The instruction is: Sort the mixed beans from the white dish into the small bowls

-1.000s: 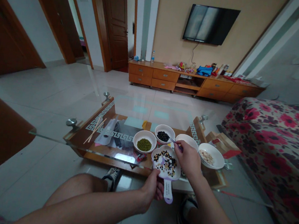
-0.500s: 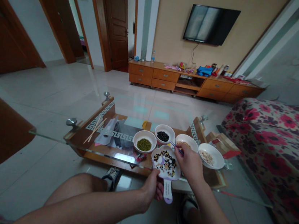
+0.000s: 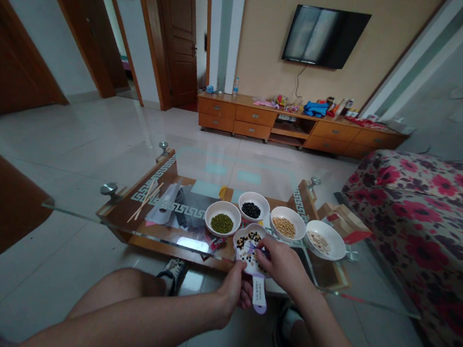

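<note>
My left hand [image 3: 234, 292] is closed on a white flower-shaped dish [image 3: 251, 269], gripping it beside its printed handle [image 3: 259, 295]. Mixed dark and yellow beans [image 3: 254, 237] lie in the dish. Over its right part, my right hand [image 3: 283, 263] pinches thin dark tweezers [image 3: 264, 252], with their tips down among the beans. Whether the tips hold a bean is too small to tell. Around the dish stand white bowls of green beans [image 3: 222, 223], black beans [image 3: 251, 210], yellow soybeans [image 3: 283, 226] and pale flat pieces [image 3: 318, 241].
The bowls stand on a glass coffee table [image 3: 195, 191]. Wooden chopsticks [image 3: 143, 202] and a clear plastic roll [image 3: 166, 205] lie at the left. A brown paper bag [image 3: 345, 224] is at the right, near a flowered sofa [image 3: 422, 202]. Beyond is a low TV cabinet [image 3: 255, 121].
My right hand with the tweezers has moved left and down, from over the soybean bowl to over the dish. The soybeans are now uncovered. My left hand holds the dish in nearly the same place.
</note>
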A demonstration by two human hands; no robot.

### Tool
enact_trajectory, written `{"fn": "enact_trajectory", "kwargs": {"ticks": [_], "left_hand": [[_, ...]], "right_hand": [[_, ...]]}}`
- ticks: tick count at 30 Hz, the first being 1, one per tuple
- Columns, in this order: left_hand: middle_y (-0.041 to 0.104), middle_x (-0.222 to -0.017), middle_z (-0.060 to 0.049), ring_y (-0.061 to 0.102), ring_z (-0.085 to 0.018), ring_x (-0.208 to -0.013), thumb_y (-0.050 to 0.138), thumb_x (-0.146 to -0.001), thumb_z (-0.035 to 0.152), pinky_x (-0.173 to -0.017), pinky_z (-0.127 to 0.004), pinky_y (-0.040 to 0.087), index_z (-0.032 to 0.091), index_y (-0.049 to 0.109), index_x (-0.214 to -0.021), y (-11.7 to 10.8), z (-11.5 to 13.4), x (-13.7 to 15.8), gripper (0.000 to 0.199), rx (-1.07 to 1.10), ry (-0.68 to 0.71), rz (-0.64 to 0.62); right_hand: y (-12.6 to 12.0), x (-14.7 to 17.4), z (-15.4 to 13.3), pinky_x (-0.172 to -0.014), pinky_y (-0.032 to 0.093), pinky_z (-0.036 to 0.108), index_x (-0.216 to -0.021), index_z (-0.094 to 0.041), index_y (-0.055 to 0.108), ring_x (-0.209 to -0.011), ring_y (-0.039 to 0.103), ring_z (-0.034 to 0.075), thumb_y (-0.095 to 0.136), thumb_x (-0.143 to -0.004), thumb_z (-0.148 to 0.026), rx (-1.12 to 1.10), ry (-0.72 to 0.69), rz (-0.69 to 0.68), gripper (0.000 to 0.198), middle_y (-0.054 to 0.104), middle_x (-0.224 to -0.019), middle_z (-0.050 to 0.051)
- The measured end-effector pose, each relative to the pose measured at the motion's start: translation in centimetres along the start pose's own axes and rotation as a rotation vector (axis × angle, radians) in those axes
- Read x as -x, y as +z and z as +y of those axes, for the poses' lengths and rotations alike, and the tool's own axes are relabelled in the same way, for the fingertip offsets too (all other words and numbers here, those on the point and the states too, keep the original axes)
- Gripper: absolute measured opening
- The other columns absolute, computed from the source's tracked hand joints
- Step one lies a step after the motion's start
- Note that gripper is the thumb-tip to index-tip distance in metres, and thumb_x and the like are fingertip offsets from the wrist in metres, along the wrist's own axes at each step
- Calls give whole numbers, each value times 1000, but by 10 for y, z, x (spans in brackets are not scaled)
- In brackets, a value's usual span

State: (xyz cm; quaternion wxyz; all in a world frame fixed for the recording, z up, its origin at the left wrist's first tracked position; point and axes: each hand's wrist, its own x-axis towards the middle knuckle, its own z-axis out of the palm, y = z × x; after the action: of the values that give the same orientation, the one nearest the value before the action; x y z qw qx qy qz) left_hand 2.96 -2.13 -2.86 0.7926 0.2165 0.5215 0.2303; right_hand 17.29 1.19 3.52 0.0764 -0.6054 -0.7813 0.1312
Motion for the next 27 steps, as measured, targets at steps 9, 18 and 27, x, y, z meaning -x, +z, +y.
{"fn": "enact_trajectory", "kwargs": {"ticks": [9,18,27], "left_hand": [[50,-48,-1,40,-9,-37,18,-93,49,-47,-24,22,14,56,-63,0,0,-1,60,-5,-5,-3],[50,-47,-1,41,-10,-39,16,-93,48,-47,-24,23,15,55,-62,0,0,1,60,-3,-2,-6],[50,-48,-1,41,-10,-38,17,-93,47,-48,-25,23,15,55,-61,1,1,3,59,3,-5,6]], "right_hand": [[4,-2,-7,-67,37,26,-97,-23,66,-81,63,18,48,-90,-35,-4,-35,-60,23,71,-90,5],[4,-2,-9,-66,37,26,-96,-22,66,-79,63,18,47,-91,-35,12,-43,-62,23,71,-88,6],[3,-3,-12,-68,38,26,-96,-22,66,-81,64,19,47,-91,-35,15,-31,-74,23,71,-89,6]]}}
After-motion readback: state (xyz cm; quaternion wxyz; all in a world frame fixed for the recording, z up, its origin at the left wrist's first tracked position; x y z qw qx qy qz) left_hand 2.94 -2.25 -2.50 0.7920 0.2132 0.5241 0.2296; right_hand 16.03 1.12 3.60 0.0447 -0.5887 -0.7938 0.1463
